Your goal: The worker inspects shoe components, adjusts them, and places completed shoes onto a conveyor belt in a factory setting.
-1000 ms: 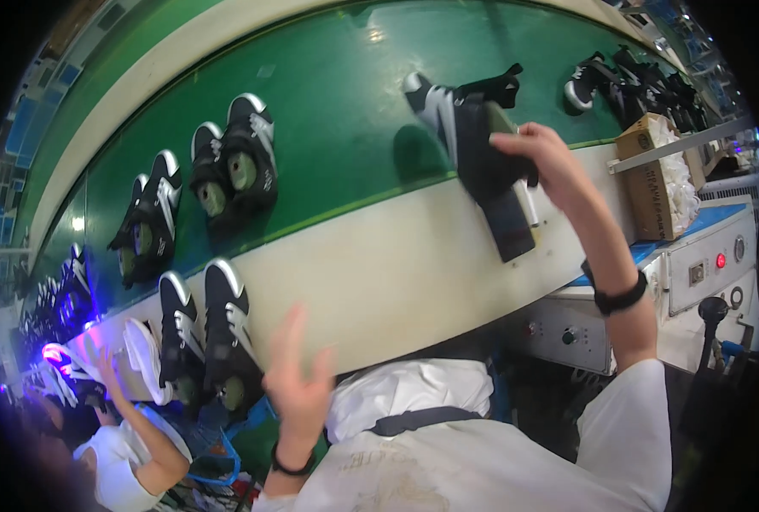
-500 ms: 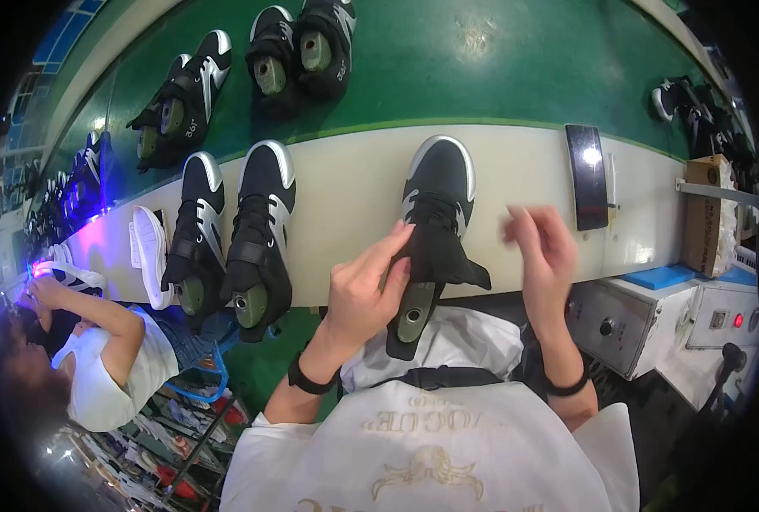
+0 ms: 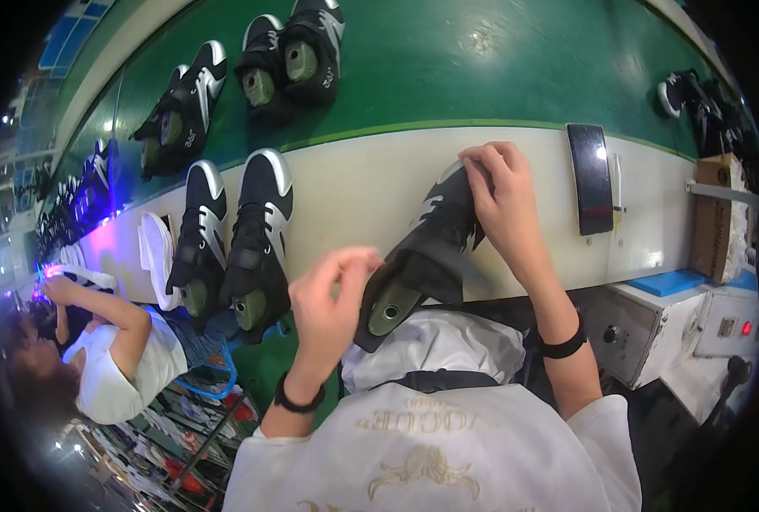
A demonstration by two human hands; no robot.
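Observation:
A black and silver shoe upper (image 3: pixel 431 226) on a green last (image 3: pixel 394 307) lies tilted in front of me, toe pointing up and to the right, heel end past the near table edge. My right hand (image 3: pixel 506 183) is closed over its silver toe, thumb and fingers gripping there. A loose black flap hangs out on the shoe's near right side, blurred by motion. My left hand (image 3: pixel 330 294) is just left of the heel end, fingers bent and thumb apart, with nothing seen in it. To its left stand two similar lasted shoes (image 3: pixel 260 226), side by side.
More lasted shoes (image 3: pixel 298 64) stand on the green surface beyond the white table strip (image 3: pixel 524 282). A white sole (image 3: pixel 156 247) lies at left, near a seated person (image 3: pixel 124 358). At right are a dark curved plate (image 3: pixel 590 179), a carton (image 3: pixel 714 218) and a grey machine (image 3: pixel 644 328).
The shoe has turned clockwise, its heel swinging left. My right hand has moved from empty air onto the toe. My left hand has let go of the shoe's side and shifted left.

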